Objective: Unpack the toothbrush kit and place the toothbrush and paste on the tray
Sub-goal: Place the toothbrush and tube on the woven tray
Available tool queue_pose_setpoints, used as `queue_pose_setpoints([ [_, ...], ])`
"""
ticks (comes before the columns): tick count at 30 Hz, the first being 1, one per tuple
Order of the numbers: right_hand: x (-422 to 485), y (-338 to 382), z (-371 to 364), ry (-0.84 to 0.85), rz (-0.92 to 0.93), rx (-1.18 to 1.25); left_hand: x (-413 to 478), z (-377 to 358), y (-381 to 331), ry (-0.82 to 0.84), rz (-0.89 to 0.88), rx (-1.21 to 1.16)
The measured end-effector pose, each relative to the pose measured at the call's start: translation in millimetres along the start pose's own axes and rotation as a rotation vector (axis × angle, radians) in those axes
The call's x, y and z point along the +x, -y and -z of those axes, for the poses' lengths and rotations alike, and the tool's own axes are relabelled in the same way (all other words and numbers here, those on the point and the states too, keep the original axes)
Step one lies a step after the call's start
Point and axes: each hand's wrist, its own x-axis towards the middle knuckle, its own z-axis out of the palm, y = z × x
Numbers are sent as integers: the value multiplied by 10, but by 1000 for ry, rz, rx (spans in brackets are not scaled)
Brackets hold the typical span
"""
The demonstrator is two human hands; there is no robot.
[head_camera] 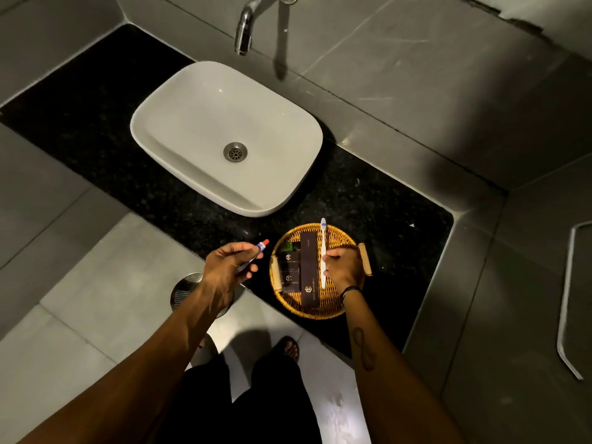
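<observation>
A round wicker tray (333,302) with two wooden handles sits on the black counter, right of centre. My right hand (344,265) is over the tray and grips a white toothbrush (324,245) near its lower half; the brush head points away from me, past the tray's far rim. My left hand (229,262) hovers left of the tray above the counter edge, holding a small toothpaste tube (259,249) with a red cap. A long dark brown box (309,267) lies in the tray, just left of the toothbrush.
Small dark boxes (289,267) and a green item (288,246) fill the tray's left side. A white basin (224,136) stands behind, under a chrome tap (245,30). A round floor drain (189,288) lies beneath my left arm. Grey walls close in on the right.
</observation>
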Motion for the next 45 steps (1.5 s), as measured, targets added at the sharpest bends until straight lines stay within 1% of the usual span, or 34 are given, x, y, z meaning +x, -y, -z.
queue_pose_setpoints([
  [3,-2,13,-5,3,20,-24,-26,-28,-11,-5,-5,-4],
  [6,-44,29,11,-9,35,-47,-54,-62,-40,-16,39,-49],
  [9,-141,76,27,-65,99,-126,-87,-62,-56,8,63,-53],
  [11,-211,141,44,-64,162,-52,-101,-62,-42,41,49,-20],
  [12,-246,173,57,-21,204,40,-110,-69,-32,62,41,-11],
  [14,-329,225,99,149,286,199,-123,-99,-22,106,48,-14],
  [16,-426,255,148,317,352,241,-138,-157,-14,165,80,-23],
  [17,-469,272,162,361,375,242,-145,-190,-17,197,103,-29],
  [18,-505,281,187,368,392,242,-157,-234,-18,227,128,-29],
  [20,-553,305,263,318,436,251,-183,-330,-17,271,161,-8],
  [22,-564,318,372,249,471,257,-214,-433,-5,307,154,44],
  [27,-497,304,653,137,484,190,-324,-722,104,328,-17,302],
  [30,-421,305,725,71,415,175,-364,-840,159,374,-92,440],
  [32,-351,323,741,23,366,86,-373,-876,191,341,-131,554],
  [34,-232,319,758,-20,328,-136,-375,-873,223,274,-163,642],
  [36,-94,313,749,-27,296,-356,-371,-822,236,223,-173,667],
  [39,77,350,660,-38,274,-578,-350,-706,232,193,-171,658],
  [42,199,395,521,-30,281,-688,-312,-590,208,166,-139,609],
  [45,301,440,388,-17,277,-720,-258,-466,178,121,-78,511],
])
